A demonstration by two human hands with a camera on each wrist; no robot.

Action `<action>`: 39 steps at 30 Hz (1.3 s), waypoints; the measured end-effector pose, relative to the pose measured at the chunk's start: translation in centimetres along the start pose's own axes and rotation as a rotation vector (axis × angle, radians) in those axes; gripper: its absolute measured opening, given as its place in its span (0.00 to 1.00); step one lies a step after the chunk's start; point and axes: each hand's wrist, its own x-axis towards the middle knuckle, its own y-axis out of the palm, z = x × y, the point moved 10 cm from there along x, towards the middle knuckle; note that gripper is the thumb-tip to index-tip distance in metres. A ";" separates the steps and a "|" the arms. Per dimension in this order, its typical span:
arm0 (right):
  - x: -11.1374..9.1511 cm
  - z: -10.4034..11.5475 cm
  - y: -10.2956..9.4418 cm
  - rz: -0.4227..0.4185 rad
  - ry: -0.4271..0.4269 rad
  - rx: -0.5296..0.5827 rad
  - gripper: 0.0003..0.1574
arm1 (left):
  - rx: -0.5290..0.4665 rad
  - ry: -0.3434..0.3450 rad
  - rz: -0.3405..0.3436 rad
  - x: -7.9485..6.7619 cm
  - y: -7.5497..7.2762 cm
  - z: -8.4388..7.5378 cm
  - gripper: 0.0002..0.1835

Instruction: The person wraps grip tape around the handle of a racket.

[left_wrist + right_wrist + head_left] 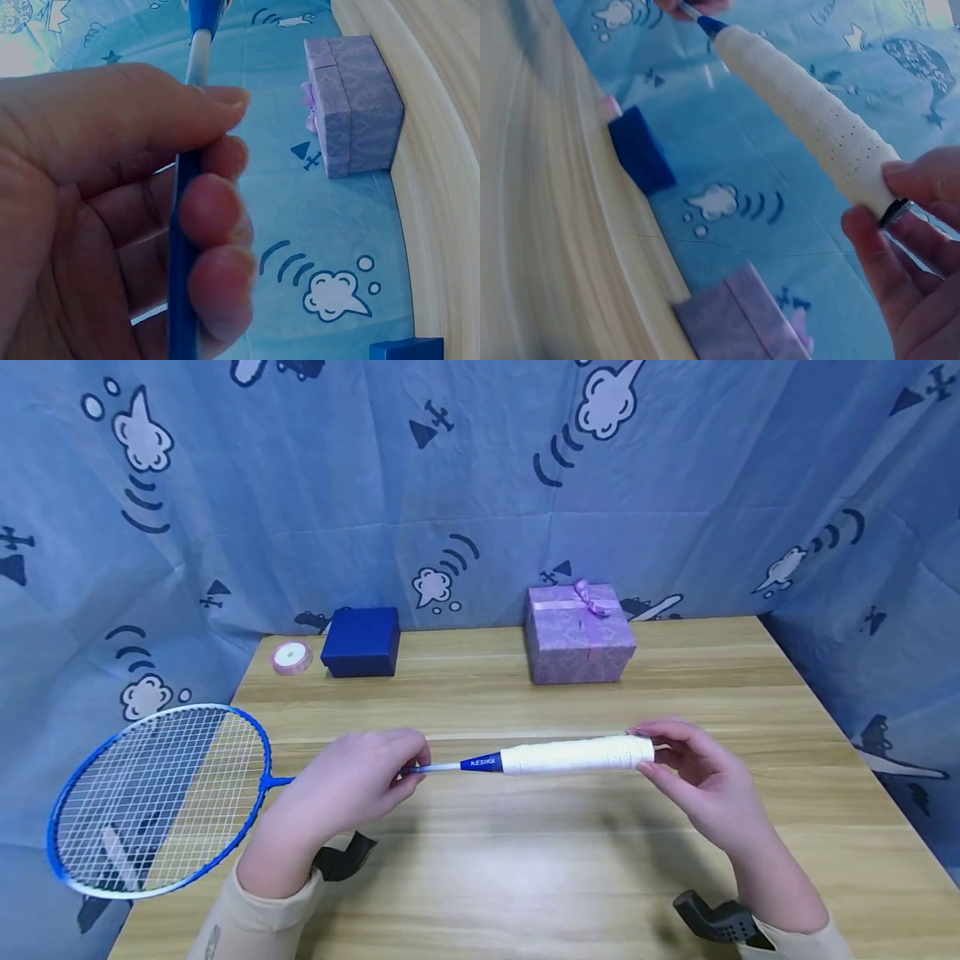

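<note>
A blue and white badminton racket [272,782] is held level above the wooden table, its strung head off to the left. My left hand [367,777] grips the thin blue shaft [184,262], thumb and fingers curled round it. At the other end, my right hand [701,777] pinches the butt of the white perforated grip wrap [810,112] between thumb and fingers. A dark end cap [895,213] shows there in the right wrist view. Between shaft and wrap sits a dark blue cone [482,763] with white lettering.
Along the table's back edge stand a ribbon roll [292,657], a dark blue box [362,643] and a purple gift box [579,633] with a bow. A blue patterned cloth [480,468] hangs behind and at the sides of the wooden table [525,877].
</note>
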 end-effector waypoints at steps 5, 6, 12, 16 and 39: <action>-1.0 -0.3 -2.0 0.013 -0.012 -0.011 0.31 | 0.081 -0.007 -0.015 -0.5 0.5 0.3 0.08; -1.1 -0.3 -2.4 0.015 -0.022 -0.015 0.31 | 0.091 -0.010 -0.015 -0.7 0.6 0.4 0.08; -1.8 -0.5 -4.0 0.020 -0.002 -0.081 0.30 | 0.146 -0.002 -0.048 -1.2 0.7 0.5 0.08; -2.2 -0.6 -4.6 0.037 0.054 -0.148 0.31 | 0.183 0.002 -0.071 -1.5 0.6 0.6 0.08; -3.3 -3.5 -7.2 0.109 0.255 -0.562 0.27 | 0.229 -0.120 -0.045 -1.1 2.9 2.6 0.09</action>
